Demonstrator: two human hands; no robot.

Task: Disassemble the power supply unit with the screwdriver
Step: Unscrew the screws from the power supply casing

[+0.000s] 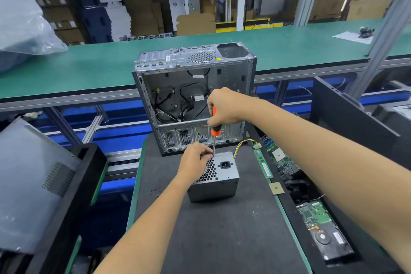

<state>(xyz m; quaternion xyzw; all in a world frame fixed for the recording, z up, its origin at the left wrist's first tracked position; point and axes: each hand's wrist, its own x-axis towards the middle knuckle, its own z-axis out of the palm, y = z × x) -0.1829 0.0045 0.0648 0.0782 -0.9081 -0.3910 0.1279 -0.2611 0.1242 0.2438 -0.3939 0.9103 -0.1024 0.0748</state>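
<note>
The grey power supply unit [219, 181] stands on the dark mat [222, 229], its honeycomb grille and black socket facing up. My right hand [224, 107] grips the orange and black screwdriver [215, 128], held nearly upright with its tip at the unit's top far-left corner. My left hand [194, 161] rests on the grille's left side, fingers pinching the screwdriver's shaft near the tip. Yellow and black wires [243, 145] run out from behind the unit.
An open, emptied computer case [195, 87] stands just behind the unit. Small screws [154, 191] lie on the mat to the left. A tray at right holds circuit boards [282, 162], a chip [276, 188] and a hard drive [327, 236]. A side panel [33, 184] leans at left.
</note>
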